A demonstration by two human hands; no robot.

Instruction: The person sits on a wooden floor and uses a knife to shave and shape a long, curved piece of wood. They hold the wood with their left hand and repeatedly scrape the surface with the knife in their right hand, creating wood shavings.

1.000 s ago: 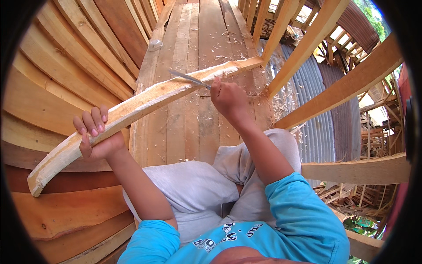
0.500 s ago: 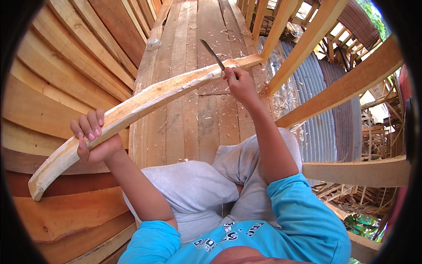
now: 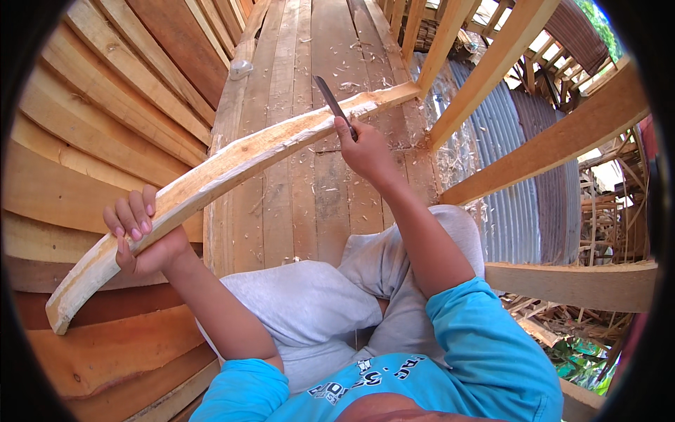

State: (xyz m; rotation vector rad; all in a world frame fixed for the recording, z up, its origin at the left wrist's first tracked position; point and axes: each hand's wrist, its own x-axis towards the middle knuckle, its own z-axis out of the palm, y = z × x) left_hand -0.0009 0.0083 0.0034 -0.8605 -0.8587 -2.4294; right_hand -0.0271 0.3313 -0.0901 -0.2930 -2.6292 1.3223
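A long pale piece of wood (image 3: 246, 150) with roughly cut edges slants across in front of me, from lower left up to the right. My left hand (image 3: 144, 232) is wrapped round its lower part, fingers over the top and palm beneath. In my right hand (image 3: 364, 144) is a knife (image 3: 328, 98) with a dark blade pointing up and to the left. The blade crosses the upper part of the wood; whether it touches the surface I cannot tell. My fist hides most of the knife's handle.
Plank flooring (image 3: 281, 211) strewn with wood shavings lies ahead. On the left is a wall of boards (image 3: 77, 141). Wooden posts (image 3: 485, 70) and a slanting beam (image 3: 548, 155) stand on the right, with corrugated metal sheets (image 3: 506, 169) beyond. A small clear object (image 3: 240, 68) sits at the far left of the floor.
My right hand and the knife have moved left and slightly nearer along the wood. My left hand and the wood's lower end have shifted slightly down.
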